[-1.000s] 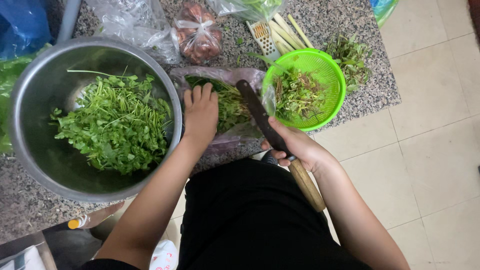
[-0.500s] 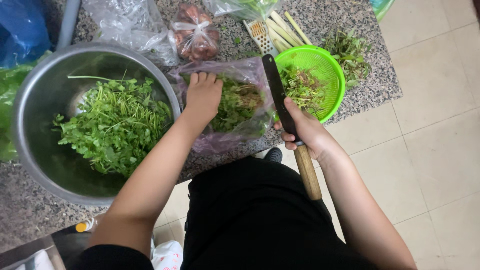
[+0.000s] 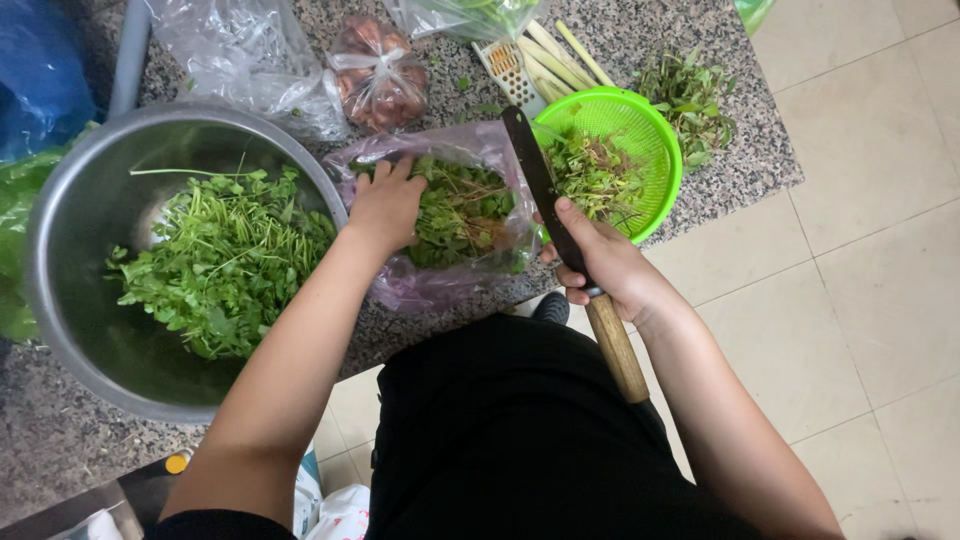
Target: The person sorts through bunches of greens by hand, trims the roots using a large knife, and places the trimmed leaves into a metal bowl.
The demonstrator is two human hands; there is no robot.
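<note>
- The right hand (image 3: 612,268) is nearest the body, clenched around a knife (image 3: 570,240) where the blade meets its wooden handle; the thumb lies along the blade's spine.
- The handle slants back toward the person's dark-clothed lap, and the dark blade points up and away, its tip reaching the near rim of the green colander (image 3: 655,125).
- The left hand (image 3: 385,205) lies flat, fingers spread, pressing down on a heap of herbs (image 3: 460,210) inside an open purple bag (image 3: 420,285) on the speckled counter (image 3: 760,160). It grips nothing that I can make out; it only rests on the leaves.
- The bag sits between the two hands, just beside the knife blade on its right and touching the steel bowl (image 3: 70,260) on its left.
- The bowl is large and round, and holds a loose mound of leafy greens (image 3: 225,265) with thin stems.
- The colander holds a smaller clump of stalks and roots.
- Farther back, a clear bag (image 3: 235,55) lies crumpled, and beside it is a knotted bag of reddish-brown bulbs (image 3: 380,75).
- A small grater (image 3: 508,68) and pale lemongrass stalks (image 3: 565,50) lie behind the colander.
- A loose bunch of greens (image 3: 690,95) lies on the counter's far right corner.
- A blue bag (image 3: 45,70) shows at the far left edge.
</note>
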